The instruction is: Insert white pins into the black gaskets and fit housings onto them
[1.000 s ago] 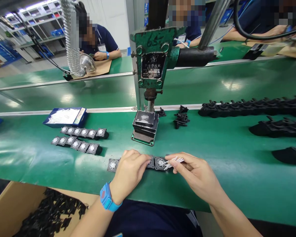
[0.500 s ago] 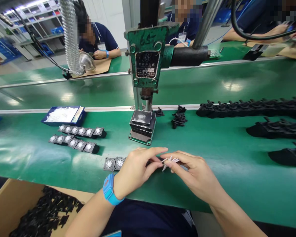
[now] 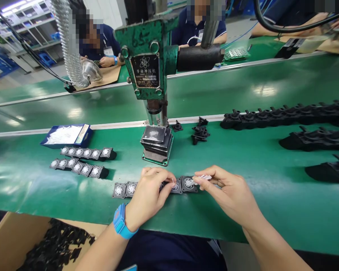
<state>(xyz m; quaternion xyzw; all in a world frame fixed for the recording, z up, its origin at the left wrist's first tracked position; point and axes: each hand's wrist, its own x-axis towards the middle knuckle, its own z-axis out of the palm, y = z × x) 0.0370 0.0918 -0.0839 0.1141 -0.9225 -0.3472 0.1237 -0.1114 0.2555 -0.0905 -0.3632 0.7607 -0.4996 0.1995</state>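
Note:
A row of black square parts with white spiral-bladed wheels (image 3: pixel 119 190) lies on the green worktop in front of me. Over this row, my left hand (image 3: pixel 149 191) is closed in a pinch on a short white pin (image 3: pixel 173 180), just above one of the wheels; the hand hides the middle parts. My right hand (image 3: pixel 230 192) grips a small bundle of similar white pins (image 3: pixel 205 178) between thumb and fingers, beside the right-end part (image 3: pixel 190 184). Whether the pin touches the wheel I cannot tell.
A green hand press (image 3: pixel 145 56) stands over a stacked metal block (image 3: pixel 155 141). Two more rows of wheel parts (image 3: pixel 86 170) and a blue box of white pieces (image 3: pixel 84 141) are left. Black parts (image 3: pixel 200 133) and long black rows (image 3: pixel 260 119) lie right. Co-workers sit opposite.
My hands have moved apart. The left went down and left to the row with one pin; the right shifted right with the bundle, uncovering the row's right end. The camera view has shifted too.

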